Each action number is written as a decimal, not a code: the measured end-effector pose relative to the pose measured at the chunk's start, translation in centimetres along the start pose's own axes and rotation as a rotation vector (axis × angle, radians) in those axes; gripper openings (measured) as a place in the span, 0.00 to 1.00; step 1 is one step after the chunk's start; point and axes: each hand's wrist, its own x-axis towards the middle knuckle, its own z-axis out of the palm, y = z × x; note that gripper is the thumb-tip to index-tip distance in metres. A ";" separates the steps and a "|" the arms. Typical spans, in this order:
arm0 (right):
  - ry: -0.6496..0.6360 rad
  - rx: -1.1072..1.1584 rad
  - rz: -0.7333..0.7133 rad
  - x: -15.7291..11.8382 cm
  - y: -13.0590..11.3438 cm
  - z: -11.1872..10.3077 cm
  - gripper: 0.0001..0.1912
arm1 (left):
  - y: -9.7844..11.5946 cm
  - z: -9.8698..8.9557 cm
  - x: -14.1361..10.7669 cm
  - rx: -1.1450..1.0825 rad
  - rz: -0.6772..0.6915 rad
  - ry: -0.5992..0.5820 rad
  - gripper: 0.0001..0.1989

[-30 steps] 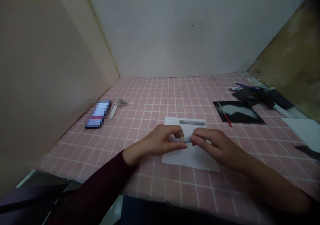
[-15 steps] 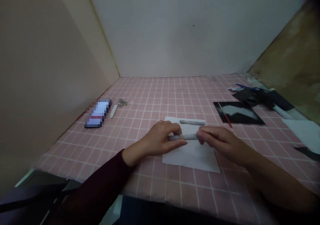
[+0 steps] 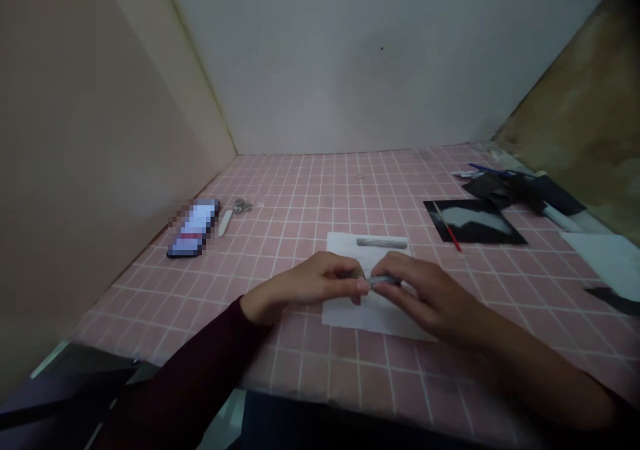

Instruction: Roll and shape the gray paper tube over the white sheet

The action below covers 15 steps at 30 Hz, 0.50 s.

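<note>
A slim grey stick [image 3: 386, 280] is pinched between my two hands, just above a white paper sheet [image 3: 370, 315]. My left hand [image 3: 327, 280] is closed around its left part, thumb along the near side, hiding most of that end. Close beside it, my right hand [image 3: 420, 289] grips the stick between thumb and fingers, and the fingertips of both hands nearly meet. A second grey stick [image 3: 382, 243], its surface streaked, lies at the far edge of the sheet beyond my hands. What the sticks are made of cannot be made out.
On the left are a lit phone [image 3: 196, 227], a small white strip [image 3: 225, 223] and a silvery metal cluster [image 3: 243, 205]. To the right, a red-ended thin stick [image 3: 453, 232] crosses a dark sheet [image 3: 513, 235]. Dark scraps [image 3: 493, 191] and white paper [image 3: 603, 260] lie further right.
My right hand has slid left along the stick and now pinches it near my left fingertips. My left fingers have closed further around it. The view has shifted slightly.
</note>
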 end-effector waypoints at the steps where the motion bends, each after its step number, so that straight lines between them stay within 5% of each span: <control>1: -0.023 0.028 0.011 0.0 0.0 0.1 0.13 | 0.0 0.1 0.0 0.016 -0.007 0.011 0.17; 7: 0.026 0.085 0.195 0.4 0.5 -0.1 0.22 | -0.1 0.7 0.4 0.328 0.194 0.258 0.12; 11: -0.069 0.188 0.215 0.7 0.6 0.5 0.27 | -0.3 1.0 0.6 0.622 0.268 0.307 0.13; 15: 0.031 0.245 0.290 0.6 1.0 0.1 0.28 | -0.3 0.9 0.4 0.697 0.271 0.403 0.12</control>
